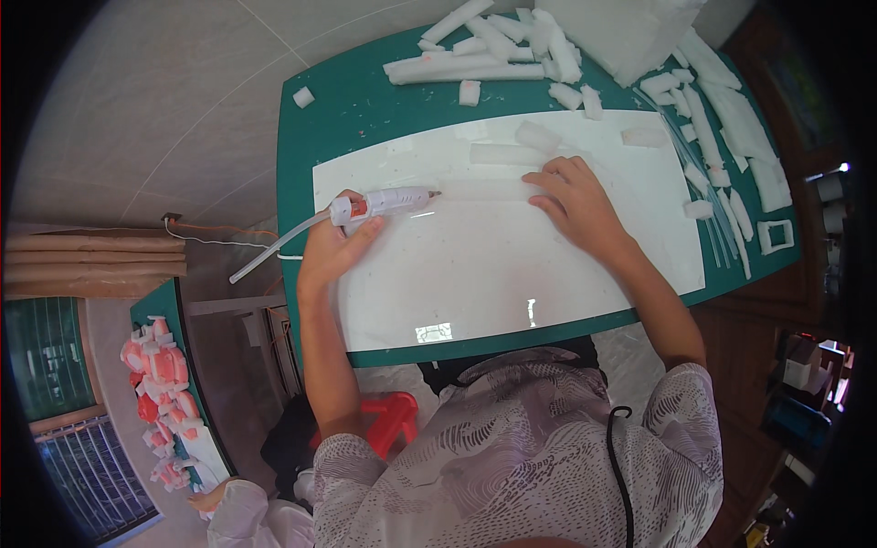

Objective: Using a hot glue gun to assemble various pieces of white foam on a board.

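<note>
Patterned shirt [548,447] fills lower middle. At centre, left hand [340,239] grips hot-glue gun [388,202], nozzle [435,194] beside white foam strip [484,190]; right hand [577,208] meets its right end, pinch unclear. Probably gluing step; next move needs steady aim.

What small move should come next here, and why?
Probably dab glue on the left end of the long, pale foam strip: the left hand holds the white plastic glue gun with its tip at or beside that end, while the right hand is at the other.
</note>
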`<action>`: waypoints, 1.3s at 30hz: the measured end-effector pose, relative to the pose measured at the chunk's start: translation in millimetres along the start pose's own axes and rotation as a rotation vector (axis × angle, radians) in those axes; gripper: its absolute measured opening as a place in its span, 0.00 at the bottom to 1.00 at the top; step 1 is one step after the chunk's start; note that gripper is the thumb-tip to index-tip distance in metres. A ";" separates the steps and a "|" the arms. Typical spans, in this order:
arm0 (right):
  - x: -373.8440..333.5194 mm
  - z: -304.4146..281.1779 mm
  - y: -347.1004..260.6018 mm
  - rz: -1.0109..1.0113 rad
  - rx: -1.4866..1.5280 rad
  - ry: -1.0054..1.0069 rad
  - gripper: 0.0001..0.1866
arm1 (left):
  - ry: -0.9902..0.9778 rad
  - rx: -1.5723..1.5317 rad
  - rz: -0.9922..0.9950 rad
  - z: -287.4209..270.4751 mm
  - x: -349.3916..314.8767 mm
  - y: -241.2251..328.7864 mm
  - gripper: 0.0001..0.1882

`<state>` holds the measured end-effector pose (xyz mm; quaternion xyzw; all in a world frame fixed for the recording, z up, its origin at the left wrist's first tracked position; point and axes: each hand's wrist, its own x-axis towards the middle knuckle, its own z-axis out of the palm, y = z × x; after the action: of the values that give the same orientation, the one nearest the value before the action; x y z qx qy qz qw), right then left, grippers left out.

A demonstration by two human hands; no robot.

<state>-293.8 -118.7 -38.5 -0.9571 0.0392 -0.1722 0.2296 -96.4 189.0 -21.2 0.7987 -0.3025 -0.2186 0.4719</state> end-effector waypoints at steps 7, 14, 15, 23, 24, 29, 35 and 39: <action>-0.3 0.0 0.4 0.001 -0.003 -0.011 0.13 | 0.041 0.076 0.076 0.2 5.7 -0.3 0.16; -0.5 -9.9 2.4 -0.020 0.008 -0.075 0.16 | 0.152 0.227 0.083 4.7 6.8 14.1 0.25; -0.1 -13.2 -0.1 -0.024 0.006 -0.078 0.16 | 0.157 0.224 0.082 4.5 7.2 9.9 0.25; 6.3 -52.7 -5.0 0.175 0.586 -0.169 0.35 | 0.183 0.385 0.161 -5.0 11.2 -7.5 0.29; 7.2 -55.7 -6.4 0.179 0.577 -0.170 0.35 | 0.181 0.376 0.164 -8.6 9.7 -10.6 0.29; 7.5 -53.6 -5.9 0.251 0.966 -0.144 0.32 | 0.025 0.356 0.098 -14.1 3.3 2.6 0.29; 10.1 -44.8 -2.9 0.249 0.891 -0.085 0.29 | 0.069 0.332 0.147 -19.9 -2.6 9.9 0.25; 20.2 -42.3 -18.0 0.324 0.882 -0.092 0.27 | 0.160 0.394 0.226 -22.0 -4.8 19.8 0.20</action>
<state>-289.6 -123.7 11.4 -0.7564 0.1009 -0.0917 0.6397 -91.4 198.6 6.7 0.8513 -0.3885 -0.0370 0.3508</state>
